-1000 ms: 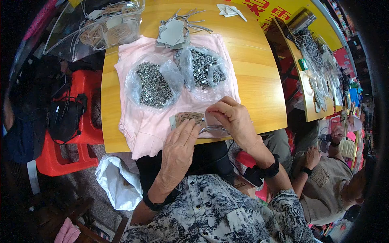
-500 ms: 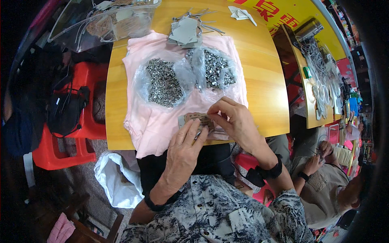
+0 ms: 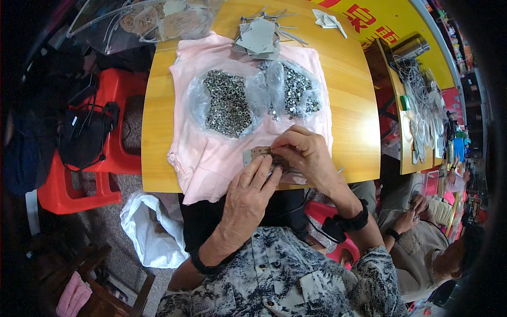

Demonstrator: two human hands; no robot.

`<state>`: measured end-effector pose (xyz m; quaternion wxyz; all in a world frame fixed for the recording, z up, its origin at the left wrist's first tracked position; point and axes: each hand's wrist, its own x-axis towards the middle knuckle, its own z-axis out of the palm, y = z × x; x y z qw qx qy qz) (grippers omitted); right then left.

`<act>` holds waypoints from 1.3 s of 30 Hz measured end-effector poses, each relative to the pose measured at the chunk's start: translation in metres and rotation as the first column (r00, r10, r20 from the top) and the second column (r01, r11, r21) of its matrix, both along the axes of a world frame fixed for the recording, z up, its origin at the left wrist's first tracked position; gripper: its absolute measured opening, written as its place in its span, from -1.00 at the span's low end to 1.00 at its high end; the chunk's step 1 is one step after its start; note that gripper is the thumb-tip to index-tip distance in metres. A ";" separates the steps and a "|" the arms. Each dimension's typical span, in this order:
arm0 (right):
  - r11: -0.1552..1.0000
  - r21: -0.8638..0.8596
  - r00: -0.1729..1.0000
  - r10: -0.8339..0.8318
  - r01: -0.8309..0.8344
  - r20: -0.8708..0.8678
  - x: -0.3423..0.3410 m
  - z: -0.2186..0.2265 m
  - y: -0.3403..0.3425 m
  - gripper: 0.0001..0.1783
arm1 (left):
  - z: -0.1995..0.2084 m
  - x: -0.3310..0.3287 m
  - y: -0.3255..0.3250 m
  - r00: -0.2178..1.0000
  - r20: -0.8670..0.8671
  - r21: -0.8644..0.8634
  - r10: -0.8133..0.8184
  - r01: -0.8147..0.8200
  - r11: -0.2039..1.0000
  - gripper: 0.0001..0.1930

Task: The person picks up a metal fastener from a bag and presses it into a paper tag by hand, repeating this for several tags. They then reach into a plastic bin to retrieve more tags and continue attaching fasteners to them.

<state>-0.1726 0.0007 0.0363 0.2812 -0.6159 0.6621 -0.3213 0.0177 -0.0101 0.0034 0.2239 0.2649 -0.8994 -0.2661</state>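
A small flat piece (image 3: 260, 151), brown with a grey plate edge at its left end, lies at the near edge of a pink cloth (image 3: 203, 164). My left hand (image 3: 248, 193) grips it from the near side, its fingers over the piece. At the right part of the same piece, my right hand (image 3: 303, 156) has thumb and forefinger pinched together; whatever is between them is hidden. Beyond the hands, one clear plastic bag (image 3: 198, 105) holds small ring-like metal parts (image 3: 227, 103). Beside it, another bag (image 3: 275, 82) holds small shiny metal pieces (image 3: 298, 92).
Grey plates (image 3: 257, 37) with grey cables lie at the far side of the wooden table (image 3: 351, 105). A clear bin (image 3: 203, 21) stands far left. Red stools (image 3: 119, 153) and a white sack (image 3: 142, 238) are to the left. At right, another person's hands (image 3: 409, 216) work.
My view has shifted, so the table things sit slightly farther right. My right-hand fingers have come lower and closer to the brown piece, near my left fingertips.
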 end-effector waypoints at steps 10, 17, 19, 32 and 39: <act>0.977 0.199 0.998 -0.069 0.070 -0.012 0.002 0.006 -0.010 -0.88 | -0.005 0.001 0.000 0.999 0.027 -0.017 -0.020 0.020 1.000 -0.59; 0.951 0.302 0.995 -0.091 0.072 0.050 0.005 0.013 -0.019 -0.90 | -0.003 0.001 -0.002 1.000 0.005 0.012 -0.011 0.011 1.000 -0.57; 0.925 0.373 0.989 -0.113 0.070 0.097 0.004 0.017 -0.024 -0.89 | -0.004 0.001 -0.002 1.000 0.008 0.013 -0.008 0.008 1.000 -0.57; 0.973 0.230 0.997 0.018 0.000 -0.075 -0.006 0.013 -0.017 -0.89 | -0.003 0.001 -0.001 1.000 -0.005 -0.002 -0.001 0.001 1.000 -0.57; 0.959 -0.065 0.920 -0.282 0.274 -0.273 -0.028 0.023 -0.005 -0.91 | 0.002 -0.001 0.001 1.000 0.025 0.022 0.015 -0.015 1.000 -0.46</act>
